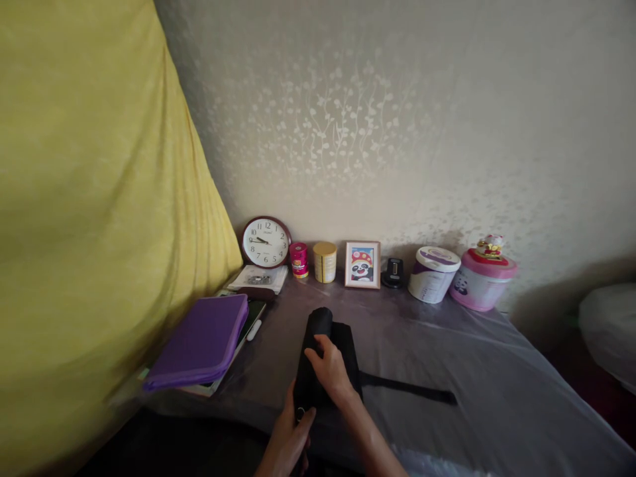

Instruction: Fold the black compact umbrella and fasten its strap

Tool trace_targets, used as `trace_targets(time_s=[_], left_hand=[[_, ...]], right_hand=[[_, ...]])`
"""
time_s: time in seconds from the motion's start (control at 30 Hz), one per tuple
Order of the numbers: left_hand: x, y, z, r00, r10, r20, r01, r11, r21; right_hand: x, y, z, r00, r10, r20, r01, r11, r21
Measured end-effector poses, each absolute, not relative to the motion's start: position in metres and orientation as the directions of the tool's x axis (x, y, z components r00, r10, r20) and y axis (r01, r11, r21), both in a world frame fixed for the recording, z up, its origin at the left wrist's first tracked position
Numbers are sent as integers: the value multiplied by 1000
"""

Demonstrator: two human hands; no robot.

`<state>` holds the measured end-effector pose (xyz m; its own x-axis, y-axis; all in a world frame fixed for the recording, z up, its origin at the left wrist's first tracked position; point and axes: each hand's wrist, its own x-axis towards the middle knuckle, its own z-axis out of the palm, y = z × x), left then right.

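A black rolled bundle (314,338), like a folded umbrella or a rolled bag, lies on the grey cloth-covered table (447,371). My right hand (330,371) rests on top of it, fingers curled round its middle. My left hand (291,430) grips its near end from below, thumb against the black material. A black strap (407,389) runs from the bundle to the right across the cloth.
A purple zip case (203,341) lies on books at the left, beside a yellow curtain (89,218). Along the wall stand a clock (265,242), a pink tin (299,259), a yellow tin (324,262), a panda picture frame (362,264), a white tub (431,273) and a pink tub (481,278).
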<state>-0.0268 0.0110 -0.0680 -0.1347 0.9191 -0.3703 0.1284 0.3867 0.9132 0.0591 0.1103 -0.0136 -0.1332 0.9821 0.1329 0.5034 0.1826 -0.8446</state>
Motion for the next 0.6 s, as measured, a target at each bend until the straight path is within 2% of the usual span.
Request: trace_targets(time_s=[0.13,0.37,0.6], left_hand=[[-29,12,-75,-129,926,-356,161,373,914],[-30,14,-75,-132,932,-337,251,360,899],[-31,15,-79,-145,938,-315,275,344,898]], right_hand=[[42,108,-15,-178,978,106,647,198,-736],[28,98,-8,-296,953,72,847,297,-441],[29,94,-15,-366,915,170,823,403,-400]])
